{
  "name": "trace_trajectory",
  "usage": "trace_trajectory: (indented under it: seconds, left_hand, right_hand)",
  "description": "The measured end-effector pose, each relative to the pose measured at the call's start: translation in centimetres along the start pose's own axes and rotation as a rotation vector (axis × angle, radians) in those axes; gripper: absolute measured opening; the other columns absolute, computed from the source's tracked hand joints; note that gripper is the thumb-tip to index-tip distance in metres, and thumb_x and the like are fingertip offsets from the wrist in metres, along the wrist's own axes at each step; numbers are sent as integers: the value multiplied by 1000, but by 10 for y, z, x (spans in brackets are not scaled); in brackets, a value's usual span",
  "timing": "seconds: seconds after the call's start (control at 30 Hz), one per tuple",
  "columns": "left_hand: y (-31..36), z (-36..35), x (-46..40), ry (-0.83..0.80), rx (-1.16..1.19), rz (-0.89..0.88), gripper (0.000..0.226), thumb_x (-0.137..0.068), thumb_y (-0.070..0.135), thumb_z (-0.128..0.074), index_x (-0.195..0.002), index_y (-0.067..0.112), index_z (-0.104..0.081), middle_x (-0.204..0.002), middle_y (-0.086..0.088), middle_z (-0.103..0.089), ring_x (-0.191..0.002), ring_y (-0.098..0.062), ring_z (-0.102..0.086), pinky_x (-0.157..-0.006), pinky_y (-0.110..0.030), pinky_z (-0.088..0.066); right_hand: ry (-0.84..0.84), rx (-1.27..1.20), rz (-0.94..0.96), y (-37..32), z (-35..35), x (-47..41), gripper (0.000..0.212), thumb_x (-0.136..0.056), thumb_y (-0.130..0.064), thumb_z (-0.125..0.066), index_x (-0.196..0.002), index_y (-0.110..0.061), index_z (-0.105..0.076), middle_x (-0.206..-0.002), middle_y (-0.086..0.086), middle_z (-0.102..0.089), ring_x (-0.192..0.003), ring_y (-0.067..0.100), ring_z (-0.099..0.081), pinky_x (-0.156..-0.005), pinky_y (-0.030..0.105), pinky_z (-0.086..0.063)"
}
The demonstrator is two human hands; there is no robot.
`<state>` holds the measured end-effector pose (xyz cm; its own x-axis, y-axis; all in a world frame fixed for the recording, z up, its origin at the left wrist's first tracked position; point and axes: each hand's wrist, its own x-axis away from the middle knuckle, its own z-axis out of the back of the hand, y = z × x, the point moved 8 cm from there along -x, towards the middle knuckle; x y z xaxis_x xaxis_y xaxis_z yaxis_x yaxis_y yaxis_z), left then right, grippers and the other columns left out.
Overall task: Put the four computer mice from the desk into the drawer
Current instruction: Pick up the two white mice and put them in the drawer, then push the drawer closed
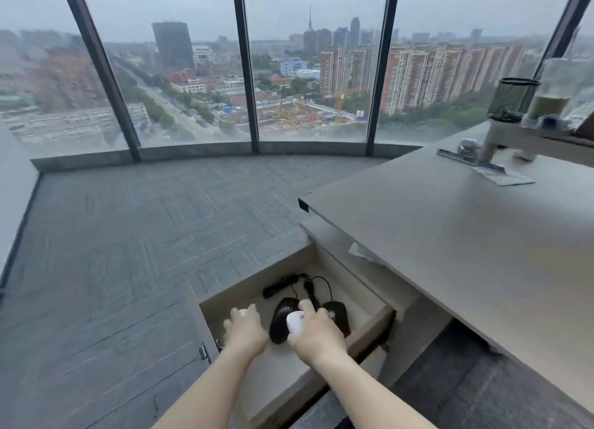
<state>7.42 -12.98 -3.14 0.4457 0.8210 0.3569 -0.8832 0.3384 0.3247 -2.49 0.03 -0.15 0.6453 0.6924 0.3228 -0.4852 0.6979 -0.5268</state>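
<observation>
An open drawer (373, 325) sits below the desk's left end. Two black wired mice lie inside it: one (280, 316) between my hands and one (337, 313) at the right, with their black cables (289, 285) bunched toward the back. My right hand (316, 330) is inside the drawer, shut on a white mouse (295, 322) held over the black ones. My left hand (246, 329) is also in the drawer, closed over a second white mouse (243, 313), of which only a small edge shows.
The grey desk (450, 235) fills the right side, carrying a mesh pen cup (511, 99), a jar with green content (551, 97), a stand and a leaflet (503, 174). Grey carpet (144, 235) lies to the left, with tall windows behind.
</observation>
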Motion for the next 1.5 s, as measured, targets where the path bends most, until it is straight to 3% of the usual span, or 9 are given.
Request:
trace_trajectory:
  seconds: [0.17, 0.43, 0.6, 0.73, 0.87, 1.0, 1.2, 1.3, 1.5]
  left_hand:
    - [-10, -27, -17, -69, -18, 33, 42, -89, 10, -35, -131, 15, -39, -140, -17, -33, -126, -38, -36, -102, -44, -38]
    - [-15, -39, -29, -75, -35, 48, 47, -89, 14, -53, -133, 11, -36, -138, -15, -34, -125, -40, -44, -98, -44, -44]
    - [-2, 2, -17, 115, 93, -116, 51, -89, 21, -47, -139, 11, -39, -143, -13, -40, -125, -37, -45, -103, -40, -37]
    - [-15, 51, 13, 368, 374, -246, 42, -87, 16, -52, -130, 14, -56, -134, -8, -57, -123, -26, -52, -103, -34, -38]
    - [-69, 74, 49, 588, 624, -114, 30, -90, 12, -50, -118, 10, -62, -122, -8, -62, -112, -26, -57, -94, -35, -43]
    - [-122, 42, 57, 427, 888, 90, 37, -93, 18, -47, -128, 9, -56, -126, -10, -61, -111, -28, -58, -93, -39, -47]
    - [-140, -15, 64, 161, 1199, 218, 40, -97, 17, -42, -135, 7, -51, -124, -15, -60, -110, -29, -60, -89, -41, -49]
    - [-125, -28, 71, 76, 1357, 219, 38, -97, 16, -38, -132, 7, -52, -123, -14, -62, -112, -28, -60, -89, -39, -46]
    - [-104, -39, 72, 4, 1462, 190, 44, -97, 13, -34, -139, 12, -47, -136, -11, -57, -124, -25, -55, -96, -39, -48]
  right_hand:
    - [-61, 272, -113, 9, -35, -24, 60, -85, -26, -48, -142, -20, -28, -137, 19, -45, -118, 35, -53, -97, 43, -38]
    - [-126, 360, -207, 21, -57, -32, 65, -85, -37, -59, -140, -18, -29, -137, 20, -47, -117, 34, -57, -91, 41, -43]
    - [9, 206, -36, 5, -33, -18, 40, -94, -36, -43, -128, -15, -45, -127, 13, -53, -111, 34, -59, -83, 40, -47]
    - [156, 17, 223, -6, -13, 21, 22, -92, -30, -41, -93, -20, -61, -93, -2, -65, -83, 18, -60, -69, 32, -47]
    - [290, -169, 356, -1, -14, 70, 20, -91, -28, -46, -74, -20, -52, -70, -6, -53, -59, 10, -49, -53, 19, -36]
    - [209, -250, 367, 5, -38, 101, 29, -92, -40, -50, -70, -21, -57, -66, -6, -59, -66, 12, -55, -62, 27, -45]
    - [78, -196, 396, 8, -74, 129, 61, -76, -85, -22, -76, -36, -57, -80, -12, -62, -77, 3, -57, -70, 28, -44]
    - [30, -100, 378, 1, -86, 136, 55, -75, -81, -41, -88, -30, -57, -97, -10, -66, -88, 7, -59, -72, 29, -44]
    - [111, -34, 301, -1, -90, 135, 30, -85, -55, -47, -81, -25, -49, -87, -8, -61, -76, 14, -55, -70, 35, -47]
